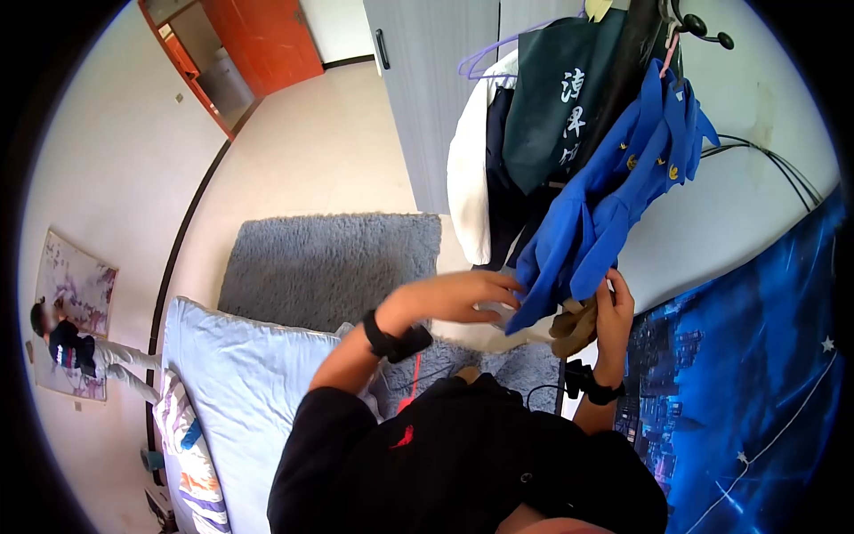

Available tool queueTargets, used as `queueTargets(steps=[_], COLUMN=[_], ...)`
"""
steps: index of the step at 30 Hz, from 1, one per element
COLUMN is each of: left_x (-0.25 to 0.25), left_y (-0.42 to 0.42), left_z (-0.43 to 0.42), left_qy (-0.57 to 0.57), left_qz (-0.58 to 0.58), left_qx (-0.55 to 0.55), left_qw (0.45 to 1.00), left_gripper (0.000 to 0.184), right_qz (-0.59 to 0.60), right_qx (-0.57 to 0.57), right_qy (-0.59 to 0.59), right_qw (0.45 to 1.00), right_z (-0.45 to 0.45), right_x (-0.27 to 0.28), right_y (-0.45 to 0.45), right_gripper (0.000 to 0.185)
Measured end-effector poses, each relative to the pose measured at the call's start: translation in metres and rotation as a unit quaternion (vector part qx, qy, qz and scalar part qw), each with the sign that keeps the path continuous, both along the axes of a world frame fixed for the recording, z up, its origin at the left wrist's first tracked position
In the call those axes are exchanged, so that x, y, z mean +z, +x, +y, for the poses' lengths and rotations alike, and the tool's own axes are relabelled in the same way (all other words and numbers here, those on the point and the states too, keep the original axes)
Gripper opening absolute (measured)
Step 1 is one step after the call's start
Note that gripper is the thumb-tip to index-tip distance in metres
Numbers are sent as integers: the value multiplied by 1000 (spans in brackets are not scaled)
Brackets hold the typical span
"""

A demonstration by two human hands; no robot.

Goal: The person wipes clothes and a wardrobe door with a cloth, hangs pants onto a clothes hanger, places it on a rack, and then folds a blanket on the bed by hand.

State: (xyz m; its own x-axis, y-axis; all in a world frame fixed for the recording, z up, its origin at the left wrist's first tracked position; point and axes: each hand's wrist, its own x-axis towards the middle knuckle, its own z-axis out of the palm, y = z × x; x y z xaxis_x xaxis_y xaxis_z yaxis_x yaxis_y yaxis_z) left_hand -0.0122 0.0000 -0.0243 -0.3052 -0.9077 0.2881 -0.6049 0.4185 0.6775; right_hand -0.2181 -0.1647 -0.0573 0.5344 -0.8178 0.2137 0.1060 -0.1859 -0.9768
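Observation:
A blue garment with gold emblems point(598, 200), probably a jacket or shirt, hangs from a hanger on a coat stand in front of me. My right hand point(614, 307) has its fingers closed at the lower edge of a blue sleeve or hem. My left hand point(476, 297) is at the garment's lower left edge, its fingers slightly curved and apart, and their tips seem to brush the cloth. Below the garment, close to my right hand, is a brown item point(574, 327) whose kind I cannot make out.
A dark green bag or apron with white characters point(560, 107) and a white garment point(470, 169) hang beside it on the coat stand point(694, 25). Behind stands a grey wardrobe point(405, 107). Left are a bed point(240, 383), grey rug point(329, 267) and another person point(76, 347).

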Motion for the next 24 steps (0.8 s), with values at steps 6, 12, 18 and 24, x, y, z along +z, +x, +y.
queueTargets(steps=[6, 12, 18, 24], left_x=[20, 6, 4, 7], left_y=[104, 125, 143, 160], left_z=[-72, -173, -156, -160], left_qy=[-44, -197, -194, -171], left_qz=[180, 68, 30, 63], left_qx=[295, 414, 459, 498], left_qw=[937, 886, 866, 847], left_gripper=[35, 34, 29, 26], right_qz=[-29, -61, -35, 6], right_qx=[-45, -28, -13, -1], right_qy=[7, 40, 10, -1], right_qw=[999, 997, 999, 1000], right_z=[-2, 8, 10, 8], right_x=[2, 7, 2, -1], right_y=[-16, -17, -21, -16], right_gripper=[16, 16, 14, 15])
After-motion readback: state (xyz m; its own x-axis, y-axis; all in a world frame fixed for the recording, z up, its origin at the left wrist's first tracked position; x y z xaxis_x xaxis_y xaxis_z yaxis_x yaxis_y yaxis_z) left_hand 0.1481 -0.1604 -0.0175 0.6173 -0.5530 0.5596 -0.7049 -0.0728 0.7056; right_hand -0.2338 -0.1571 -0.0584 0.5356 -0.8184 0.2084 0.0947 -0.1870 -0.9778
